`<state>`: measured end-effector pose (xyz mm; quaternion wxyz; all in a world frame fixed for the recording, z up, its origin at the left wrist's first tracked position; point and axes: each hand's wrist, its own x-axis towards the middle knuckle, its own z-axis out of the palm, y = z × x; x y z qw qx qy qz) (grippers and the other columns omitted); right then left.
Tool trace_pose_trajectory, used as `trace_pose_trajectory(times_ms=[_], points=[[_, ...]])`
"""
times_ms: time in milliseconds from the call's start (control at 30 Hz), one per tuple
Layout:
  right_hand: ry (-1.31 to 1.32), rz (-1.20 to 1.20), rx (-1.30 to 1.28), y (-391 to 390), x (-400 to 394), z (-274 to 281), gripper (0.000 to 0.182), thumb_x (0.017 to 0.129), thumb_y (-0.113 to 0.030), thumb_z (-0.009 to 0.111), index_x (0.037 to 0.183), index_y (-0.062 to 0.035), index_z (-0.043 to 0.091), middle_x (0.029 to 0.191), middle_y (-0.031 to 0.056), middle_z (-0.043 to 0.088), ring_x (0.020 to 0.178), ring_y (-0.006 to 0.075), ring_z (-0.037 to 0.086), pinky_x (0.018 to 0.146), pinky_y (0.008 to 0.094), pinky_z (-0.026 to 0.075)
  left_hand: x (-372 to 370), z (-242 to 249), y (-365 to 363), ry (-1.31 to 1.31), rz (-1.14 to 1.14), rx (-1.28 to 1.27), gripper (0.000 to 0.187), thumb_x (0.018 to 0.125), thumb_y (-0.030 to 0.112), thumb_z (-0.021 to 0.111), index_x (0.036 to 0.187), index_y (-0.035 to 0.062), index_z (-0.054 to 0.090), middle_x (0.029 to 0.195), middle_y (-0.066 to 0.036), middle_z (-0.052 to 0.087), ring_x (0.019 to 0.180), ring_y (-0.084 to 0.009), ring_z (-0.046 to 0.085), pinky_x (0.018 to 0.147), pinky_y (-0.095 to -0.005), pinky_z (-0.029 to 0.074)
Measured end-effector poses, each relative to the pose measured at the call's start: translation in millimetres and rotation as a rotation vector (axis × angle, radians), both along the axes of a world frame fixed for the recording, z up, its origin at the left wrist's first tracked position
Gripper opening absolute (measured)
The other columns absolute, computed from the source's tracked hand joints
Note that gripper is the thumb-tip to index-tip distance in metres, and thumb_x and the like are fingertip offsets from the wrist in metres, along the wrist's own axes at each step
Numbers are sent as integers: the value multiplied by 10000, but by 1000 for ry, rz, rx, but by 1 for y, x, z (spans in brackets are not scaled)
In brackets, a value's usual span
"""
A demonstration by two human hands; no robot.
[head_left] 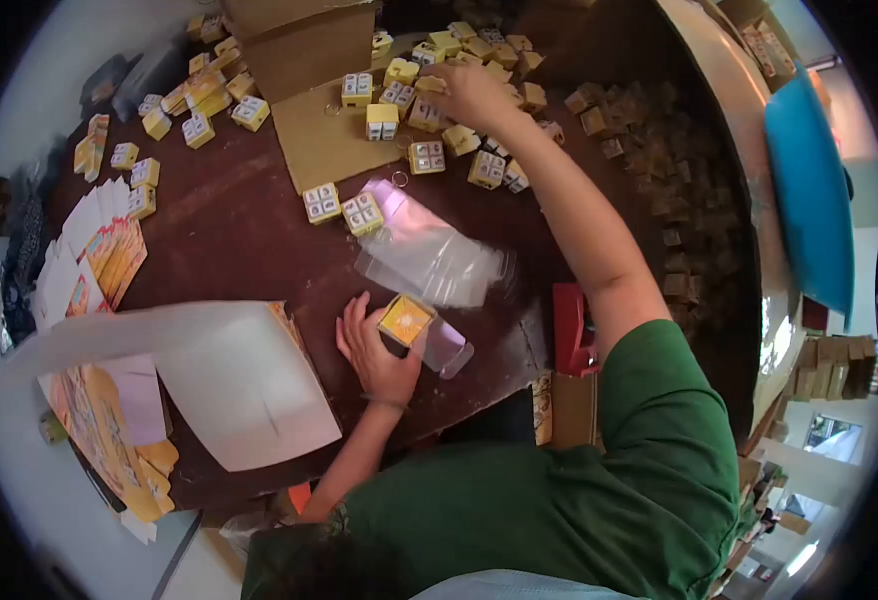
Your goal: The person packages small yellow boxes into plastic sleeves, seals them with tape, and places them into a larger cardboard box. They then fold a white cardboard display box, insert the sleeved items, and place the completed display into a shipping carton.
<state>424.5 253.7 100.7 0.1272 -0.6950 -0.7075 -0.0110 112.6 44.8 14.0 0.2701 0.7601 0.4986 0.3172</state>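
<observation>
My left hand (371,352) rests on the dark table, its fingers and thumb closed around a small yellow box (407,320) with a patterned top. Beside that box lies a clear plastic sleeve (448,346). At the far side, my right hand (474,98) is stretched over a pile of small yellow-and-white boxes (489,168), its fingers bent down around a yellow box (431,86). Between the hands is a stack of clear plastic sleeves (434,262). Two keyring boxes (362,214) sit at the stack's far end.
An opened cardboard carton (309,140) stands at the back. Printed card sheets (109,250) and a large white sheet (244,385) lie to the left. Many clear small boxes (649,150) fill the right side. A red tape dispenser (571,330) stands near the front edge.
</observation>
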Motion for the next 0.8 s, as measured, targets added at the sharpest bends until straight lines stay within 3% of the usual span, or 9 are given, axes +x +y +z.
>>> trace_pose_trajectory(times_ms=[33, 133, 233, 333, 433, 467, 533, 667, 800], points=[[-54, 15, 144, -6, -9, -12, 366, 859, -347, 674, 1137, -109, 685, 1013, 160, 699, 912, 340, 660, 809, 429, 530, 0, -2, 0, -19, 5, 28, 649, 692, 255, 817, 1207, 46, 481, 1399, -144, 459, 1329, -358, 391, 1135, -547, 209], [209, 24, -170, -39, -48, -30, 372, 824, -390, 681, 1111, -155, 697, 1027, 136, 702, 1078, 352, 601, 891, 457, 506, 0, -9, -1, -31, -13, 75, 651, 695, 289, 812, 1198, 44, 481, 1389, -147, 458, 1322, -359, 388, 1132, -538, 220], [-86, -33, 5, -67, -67, -69, 484, 810, -303, 712, 1269, -188, 612, 1225, 198, 609, 1169, 368, 558, 919, 486, 500, -11, -9, -12, -58, -94, 63, 612, 714, 305, 790, 1181, 59, 481, 1370, -161, 454, 1335, -358, 373, 1151, -530, 212], [320, -167, 56, -92, -69, -60, 562, 778, -222, 751, 1287, -71, 566, 1229, 238, 590, 1052, 408, 608, 900, 452, 518, -29, -10, -34, -53, -176, 61, 610, 716, 306, 794, 1179, 50, 492, 1364, -164, 464, 1332, -360, 380, 1144, -519, 234], [943, -169, -49, -140, -78, -27, 498, 847, -196, 720, 1279, -22, 541, 1072, 137, 670, 924, 270, 677, 823, 354, 551, -46, -11, -53, -65, -255, 53, 618, 710, 312, 804, 1175, 46, 497, 1356, -163, 482, 1321, -360, 400, 1129, -510, 256], [1378, -190, -193, -162, -82, -20, 455, 900, -207, 681, 1293, -27, 538, 1117, 81, 659, 959, 184, 657, 815, 313, 549, -51, -11, -57, -59, -265, 49, 623, 705, 308, 808, 1176, 46, 496, 1353, -161, 484, 1317, -362, 403, 1124, -508, 262], [1735, -6, -260, -196, -82, -31, 412, 938, -217, 644, 1295, -35, 547, 1169, 73, 642, 990, 181, 649, 819, 299, 548, -57, -10, -64, -38, -282, 44, 611, 702, 295, 815, 1165, 47, 505, 1345, -158, 488, 1307, -365, 411, 1109, -494, 282], [1831, 108, -368, -262, -118, -34, 454, 954, -260, 621, 1336, -36, 522, 1286, 75, 583, 1184, 187, 556, 998, 365, 466, -68, -9, -71, -63, -306, 41, 587, 705, 288, 815, 1141, 37, 513, 1325, -153, 506, 1287, -359, 431, 1095, -462, 306], [2152, 41, -415, -304, -158, -48, 416, 932, -203, 649, 1303, -49, 542, 1207, 73, 614, 1076, 171, 598, 934, 318, 498, -78, -7, -78, -74, -317, 59, 609, 703, 280, 811, 1165, 20, 512, 1299, -151, 529, 1269, -350, 454, 1083, -450, 319]])
